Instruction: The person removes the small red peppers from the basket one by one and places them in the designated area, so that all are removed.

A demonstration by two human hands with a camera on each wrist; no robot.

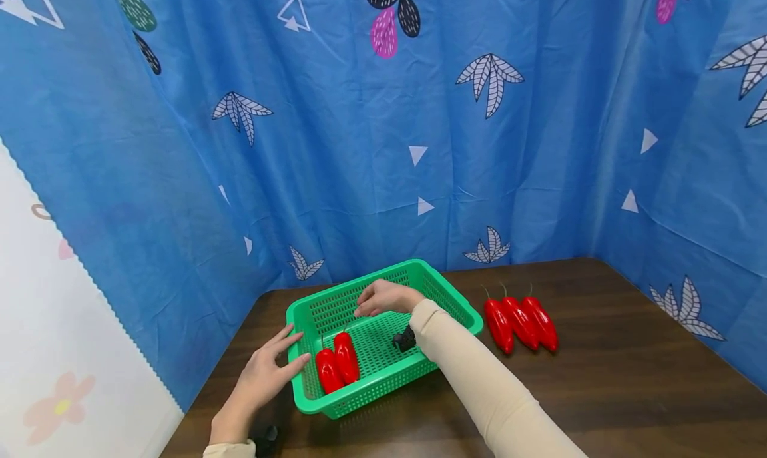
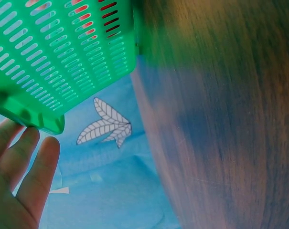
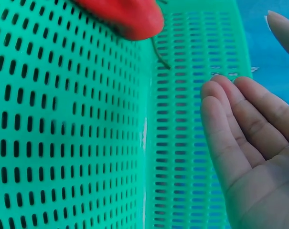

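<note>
Two glossy red peppers, the left one (image 1: 329, 371) and the right one (image 1: 346, 357), lie side by side at the left end of a green perforated basket (image 1: 383, 384). My right hand (image 1: 386, 298) hovers over the basket, just beyond the peppers. In the right wrist view its fingers (image 3: 223, 143) are extended with nothing between them, apart from a pepper (image 3: 130, 16) and its thin stem. At the basket's left end is my left hand (image 1: 263, 378), its fingers spread. The left wrist view shows its fingertips (image 2: 32, 136) against the rim from outside.
Three more red peppers (image 1: 520, 323) lie in a row on the dark wooden table (image 1: 599, 365), right of the basket. A blue patterned curtain (image 1: 359, 178) stands behind the table. Black wrist devices (image 1: 404, 339) are on both arms.
</note>
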